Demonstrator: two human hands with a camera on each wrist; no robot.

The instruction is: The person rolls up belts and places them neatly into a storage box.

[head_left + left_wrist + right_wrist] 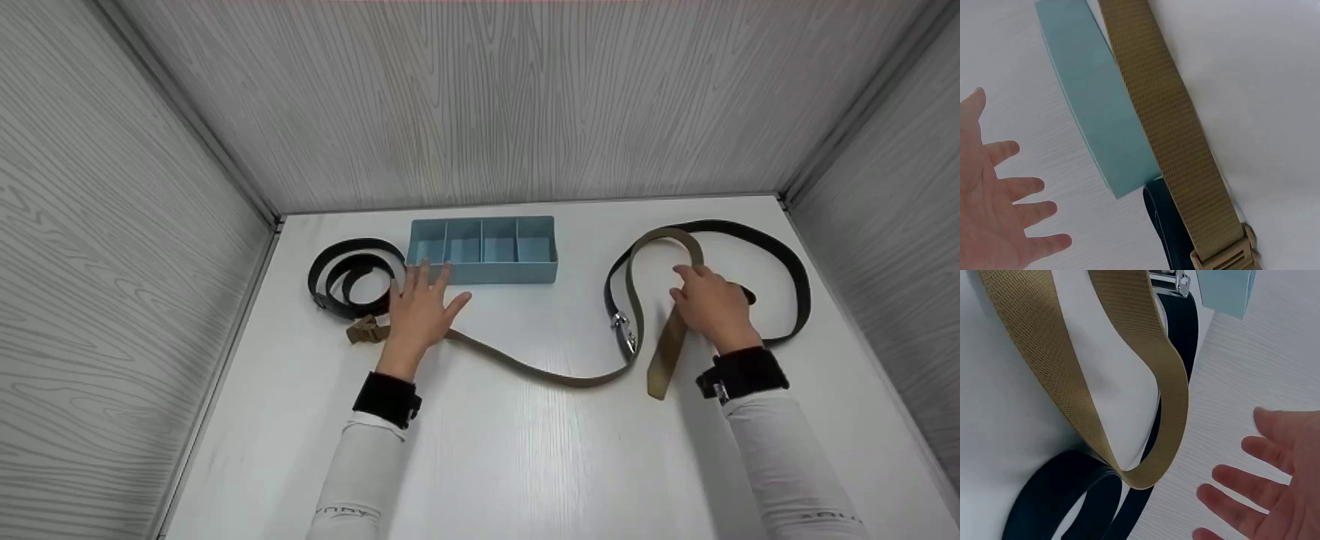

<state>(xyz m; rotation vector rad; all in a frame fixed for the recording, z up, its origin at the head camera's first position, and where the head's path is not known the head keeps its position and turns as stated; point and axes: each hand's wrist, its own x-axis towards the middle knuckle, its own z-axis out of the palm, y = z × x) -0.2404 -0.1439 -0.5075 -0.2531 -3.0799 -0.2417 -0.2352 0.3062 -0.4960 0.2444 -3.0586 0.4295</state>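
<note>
A tan webbing belt point(540, 373) winds across the white table, its plastic buckle point(365, 331) at the left and its free end point(661, 367) at the right. Over the buckle end, my left hand point(420, 311) hovers with fingers spread. The left wrist view shows that hand's palm point(988, 214) empty, apart from the strap point(1168, 124). Near the strap's right-hand loop is my right hand point(714, 306), fingers loosely extended. Nothing lies between those fingers point(1241, 484) in the right wrist view, where the tan loop point(1174, 399) runs beside them.
A coiled black belt point(322, 270) lies at the left, close to a blue tray point(495, 273) with several compartments at the back. Another black belt point(801, 285), with a silver buckle point(624, 331), curves under the tan one at the right. Wood-grain panels point(480, 105) wall the table.
</note>
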